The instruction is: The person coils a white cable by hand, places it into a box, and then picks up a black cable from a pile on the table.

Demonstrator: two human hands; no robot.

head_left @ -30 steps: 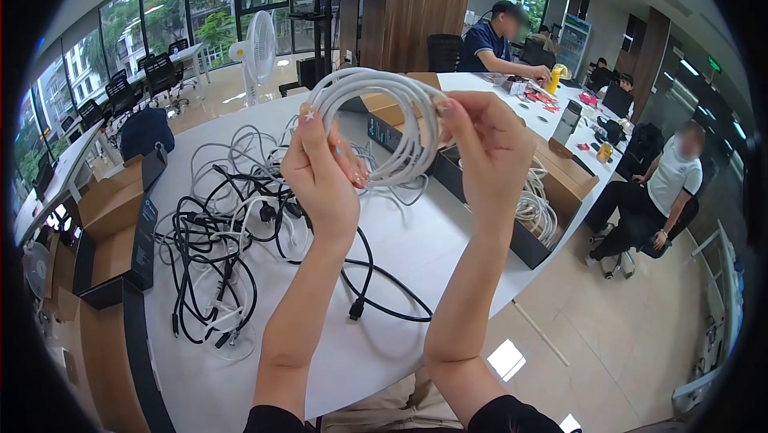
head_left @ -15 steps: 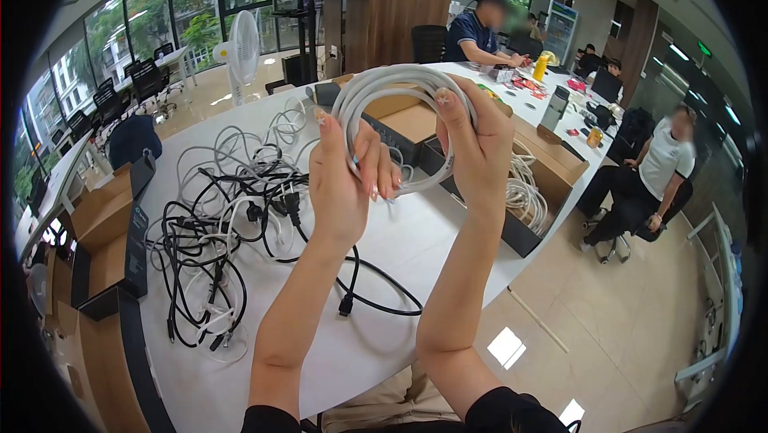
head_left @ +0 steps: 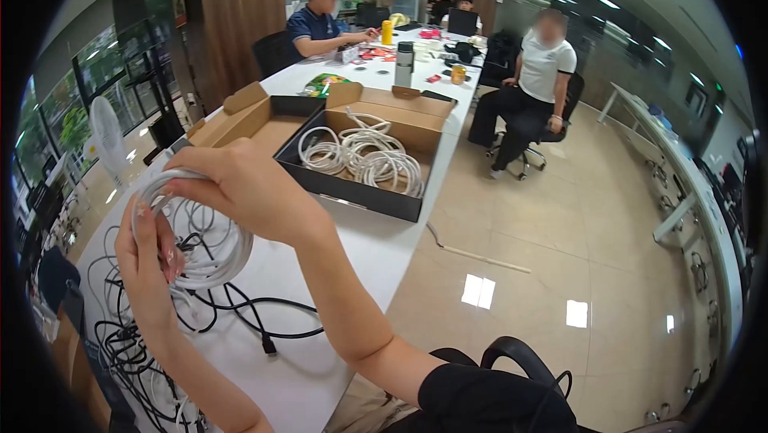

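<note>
A coiled white cable (head_left: 210,250) is held between both hands over the white table (head_left: 352,233). My left hand (head_left: 144,261) grips the coil's left side, fingers through the loop. My right hand (head_left: 240,189) closes over the coil's top. Under the hands, loose black and white cables (head_left: 240,313) lie tangled on the table. Further along the table stands an open black box (head_left: 352,189) with several coiled white cables (head_left: 364,159) inside.
An open cardboard box (head_left: 248,117) stands beside the black one. A person in a dark shirt (head_left: 320,21) sits at the table's far end among bottles and clutter; another in a white shirt (head_left: 536,89) sits on a chair to the right. A fan (head_left: 104,133) stands on the left. Tiled floor lies right.
The view has swung right toward the boxes. Both hands with the coil have come down from face height to just above the table at the left.
</note>
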